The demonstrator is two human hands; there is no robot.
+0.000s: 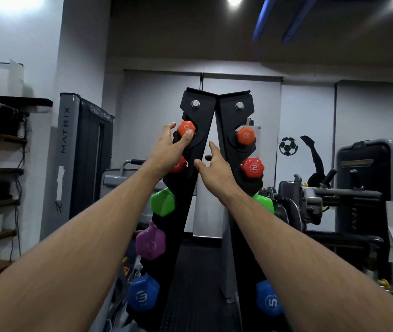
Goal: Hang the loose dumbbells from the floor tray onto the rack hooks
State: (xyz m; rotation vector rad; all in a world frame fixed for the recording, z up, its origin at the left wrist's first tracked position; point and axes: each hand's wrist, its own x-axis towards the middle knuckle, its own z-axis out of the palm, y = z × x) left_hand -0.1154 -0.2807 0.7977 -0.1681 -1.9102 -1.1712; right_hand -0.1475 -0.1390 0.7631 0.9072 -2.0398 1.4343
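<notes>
A black A-frame dumbbell rack [229,111] stands straight ahead, its two uprights meeting at the top. My left hand [169,147] grips the orange dumbbell [186,127] at the top hook of the left upright, thumb pressed on its end. My right hand [214,166] is raised between the uprights, fingers apart, holding nothing. On the right upright hang an orange dumbbell [245,135], a red one marked 2 [253,167], a green one [263,202] and a blue one marked 5 [269,299]. On the left hang red [178,165], green [162,202], purple [150,243] and blue [143,293] ones. The floor tray is hidden.
A grey Matrix machine [80,159] stands left of the rack, with dark shelves [1,140] at the far left. Gym machines with weight plates [310,202] fill the right side. A white wall with a football sticker [288,146] is behind.
</notes>
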